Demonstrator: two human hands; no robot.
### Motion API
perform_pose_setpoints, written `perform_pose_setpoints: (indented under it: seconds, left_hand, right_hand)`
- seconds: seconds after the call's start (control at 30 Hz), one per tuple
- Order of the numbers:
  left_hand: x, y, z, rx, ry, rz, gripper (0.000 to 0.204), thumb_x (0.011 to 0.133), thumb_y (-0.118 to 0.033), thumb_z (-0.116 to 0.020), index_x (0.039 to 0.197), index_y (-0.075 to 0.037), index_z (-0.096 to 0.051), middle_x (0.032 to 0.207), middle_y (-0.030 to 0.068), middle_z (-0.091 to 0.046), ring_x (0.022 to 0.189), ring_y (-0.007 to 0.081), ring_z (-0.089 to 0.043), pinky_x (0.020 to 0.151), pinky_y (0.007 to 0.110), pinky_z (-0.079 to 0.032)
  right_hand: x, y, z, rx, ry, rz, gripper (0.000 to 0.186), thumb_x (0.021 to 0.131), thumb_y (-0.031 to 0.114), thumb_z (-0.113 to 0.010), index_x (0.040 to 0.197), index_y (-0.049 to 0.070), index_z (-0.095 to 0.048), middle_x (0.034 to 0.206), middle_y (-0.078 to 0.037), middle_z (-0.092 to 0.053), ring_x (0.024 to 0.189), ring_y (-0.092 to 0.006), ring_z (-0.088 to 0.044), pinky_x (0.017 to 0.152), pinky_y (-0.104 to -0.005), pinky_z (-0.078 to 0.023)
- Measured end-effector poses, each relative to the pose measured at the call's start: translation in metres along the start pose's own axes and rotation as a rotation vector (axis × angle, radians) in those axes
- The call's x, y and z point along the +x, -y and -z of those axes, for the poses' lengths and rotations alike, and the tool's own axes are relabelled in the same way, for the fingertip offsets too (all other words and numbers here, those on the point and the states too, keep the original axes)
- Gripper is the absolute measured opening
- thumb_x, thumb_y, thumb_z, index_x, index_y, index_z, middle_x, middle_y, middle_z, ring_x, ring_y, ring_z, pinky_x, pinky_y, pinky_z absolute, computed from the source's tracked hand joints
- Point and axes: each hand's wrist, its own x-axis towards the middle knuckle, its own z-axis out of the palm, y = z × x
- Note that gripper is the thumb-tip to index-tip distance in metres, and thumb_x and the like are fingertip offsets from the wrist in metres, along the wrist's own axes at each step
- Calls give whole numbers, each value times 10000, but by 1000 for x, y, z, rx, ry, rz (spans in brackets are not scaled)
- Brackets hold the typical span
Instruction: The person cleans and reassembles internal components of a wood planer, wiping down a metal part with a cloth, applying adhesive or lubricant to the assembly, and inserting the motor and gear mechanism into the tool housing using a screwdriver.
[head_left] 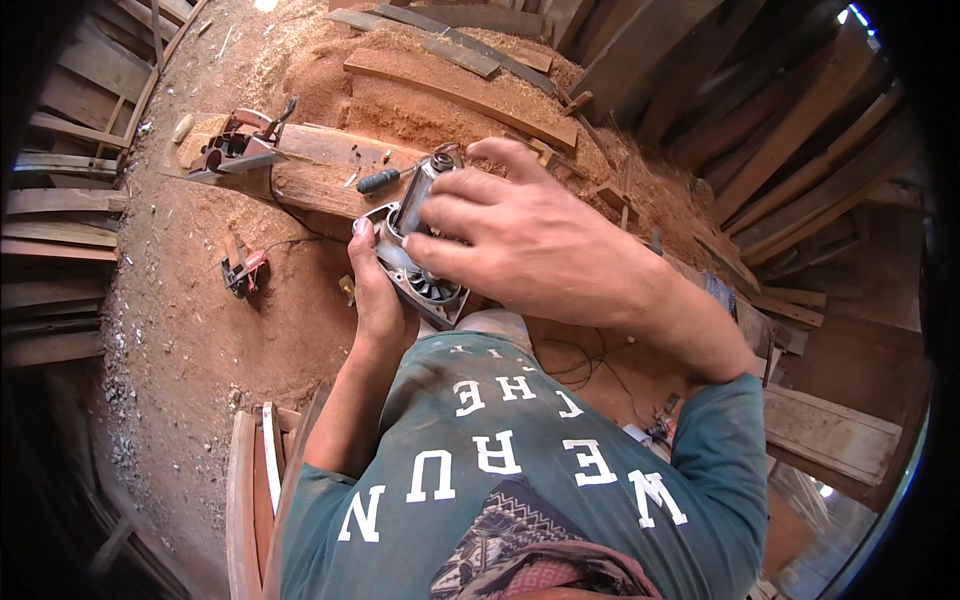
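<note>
Above my lap is a grey metal power-tool housing [388, 250] with a finned fan [436, 289] showing at its near end. A shiny metal cylinder [413, 203] stands out from its far side. My left hand [378, 300] is closed on the housing from the left, thumb along its rim. From the right, my right hand [530, 235] reaches over it, fingers bent against the cylinder and housing; its thumb is hidden. Just beyond lies a screwdriver [379, 181] with a dark handle, on a thick wooden beam [315, 190].
A dark red power-tool body [238, 150] rests at the beam's left end, and a smaller red part [243, 270] with a cord lies on the dirt. Planks [460, 100] lie in sawdust ahead. Boards lean at the right [800, 150] and are stacked at the left [60, 215].
</note>
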Motion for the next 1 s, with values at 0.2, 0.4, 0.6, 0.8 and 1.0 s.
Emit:
perform_pose_setpoints:
  seconds: [0.2, 0.4, 0.6, 0.8, 1.0]
  left_hand:
    - [2, -6, -7, -67, 73, -57, 704, 1111, -614, -274, 1333, -35, -607, 1052, 146, -736, 930, 279, -751, 820, 434, -638]
    - [4, -8, -14, -132, 39, -70, 685, 1127, -579, -234, 1323, -38, -605, 995, 129, -722, 862, 253, -730, 756, 426, -630]
    - [-2, 5, -14, -63, 109, 14, 692, 1123, -571, -211, 1409, -46, -560, 1227, 132, -693, 1108, 257, -712, 944, 455, -623]
    - [-11, 16, -10, -70, 207, 33, 657, 1134, -546, -249, 1535, -77, -473, 1388, 127, -645, 1249, 254, -663, 1030, 471, -596]
    - [-8, 17, 2, -30, 137, -81, 550, 1116, -448, -429, 1491, -54, -517, 1401, 124, -652, 1263, 234, -657, 1089, 448, -553]
  right_hand:
    - [-43, -2, -21, 529, -499, -444, 768, 765, 286, -954, 1404, 31, -613, 1345, -174, -647, 1305, -359, -608, 1107, -456, -495]
    - [-53, 31, -59, 633, -385, -462, 937, 807, 388, -927, 1548, 26, -481, 1427, -206, -594, 1359, -356, -573, 1196, -478, -418]
    - [-34, 20, -61, 1141, -499, -663, 656, 982, 314, -805, 1481, -18, -537, 1317, -137, -676, 1232, -206, -645, 1092, -383, -499]
    - [-29, 23, -95, 1473, -646, -722, 385, 1100, 236, -646, 1388, -15, -597, 1106, -81, -735, 1043, -131, -692, 968, -300, -560]
    - [-32, 13, -98, 1484, -596, -768, 443, 1114, 282, -607, 1436, -21, -606, 1160, -71, -715, 1100, -122, -654, 1018, -308, -525]
